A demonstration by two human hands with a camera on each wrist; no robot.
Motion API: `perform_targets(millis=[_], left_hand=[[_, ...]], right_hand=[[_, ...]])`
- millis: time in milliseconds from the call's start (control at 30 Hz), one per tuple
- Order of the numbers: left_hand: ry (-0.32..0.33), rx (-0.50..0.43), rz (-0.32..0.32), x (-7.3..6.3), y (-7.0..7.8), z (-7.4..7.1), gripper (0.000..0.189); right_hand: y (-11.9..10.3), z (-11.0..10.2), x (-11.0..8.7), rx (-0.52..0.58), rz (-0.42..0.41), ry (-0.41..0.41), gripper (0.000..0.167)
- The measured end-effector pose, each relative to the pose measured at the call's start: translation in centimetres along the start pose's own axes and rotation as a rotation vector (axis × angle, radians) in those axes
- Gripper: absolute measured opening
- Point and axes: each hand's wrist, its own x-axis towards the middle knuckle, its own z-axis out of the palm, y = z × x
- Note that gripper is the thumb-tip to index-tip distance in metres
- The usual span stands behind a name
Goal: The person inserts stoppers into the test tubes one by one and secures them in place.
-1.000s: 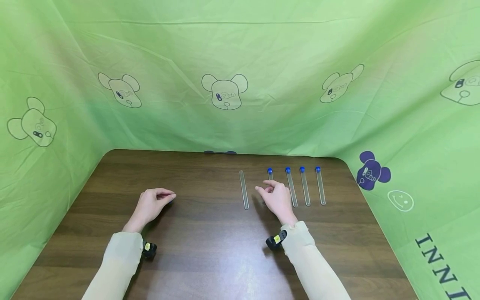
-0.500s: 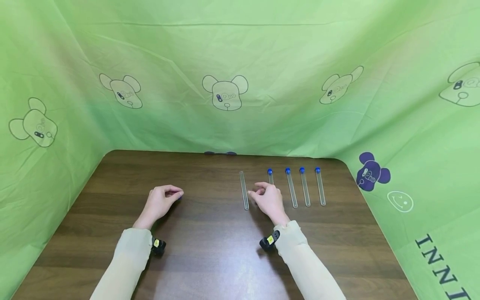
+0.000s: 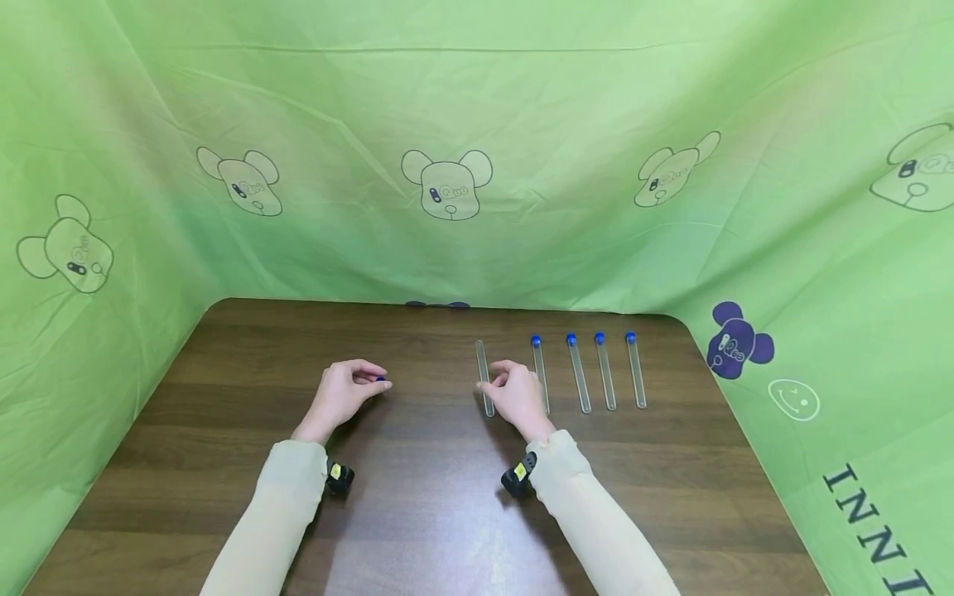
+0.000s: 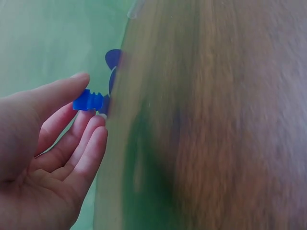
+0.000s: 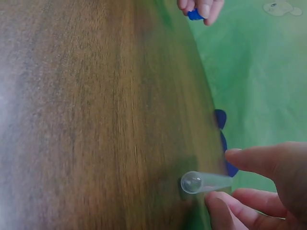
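Note:
Between the thumb and fingers of my left hand (image 3: 339, 397) is a small ribbed blue stopper (image 4: 88, 100), held just above the table left of centre. My right hand (image 3: 516, 396) is at an uncapped clear test tube (image 3: 483, 364) lying lengthwise on the table. In the right wrist view the tube's rounded end (image 5: 192, 182) points toward the camera. Thumb and fingers stand apart on either side of the tube, the thumb with a gap above it. Right behind this hand lies a test tube with a blue stopper (image 3: 537, 341).
Several more blue-stoppered test tubes, such as the rightmost one (image 3: 636, 372), lie in a row to the right on the brown wooden table (image 3: 417, 497). Green cloth (image 3: 447, 99) with bear prints hangs around the back and sides.
My left hand has moved right and slightly away with the blue stopper. My right hand has shifted left from beside the stoppered tube to the uncapped tube. The tubes lie as before.

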Motion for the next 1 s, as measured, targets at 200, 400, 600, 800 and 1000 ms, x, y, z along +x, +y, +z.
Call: perform_targets(millis=[200, 400, 600, 800, 1000], left_hand=[[-0.031, -0.014, -0.007, 0.6, 0.3, 0.8, 0.023], [-0.037, -0.013, -0.012, 1.0, 0.6, 1.5, 0.020], [-0.046, -0.021, -0.019, 1.5, 0.9, 2.1, 0.020], [-0.048, -0.047, -0.037, 1.8, 1.4, 2.4, 0.023], [-0.038, -0.072, -0.046, 2.3, 1.8, 2.7, 0.025]], right_hand=[[-0.4, 0.6, 0.5, -0.018, 0.014, 0.007, 0.041], [-0.3, 1.0, 0.7, -0.066, 0.025, -0.010, 0.041], [-0.7, 1.1, 0.8, -0.084, 0.048, -0.022, 0.039], [-0.7, 1.3, 0.8, -0.098, 0.034, -0.007, 0.033], [-0.6, 1.4, 0.8, -0.100, 0.029, 0.005, 0.030]])
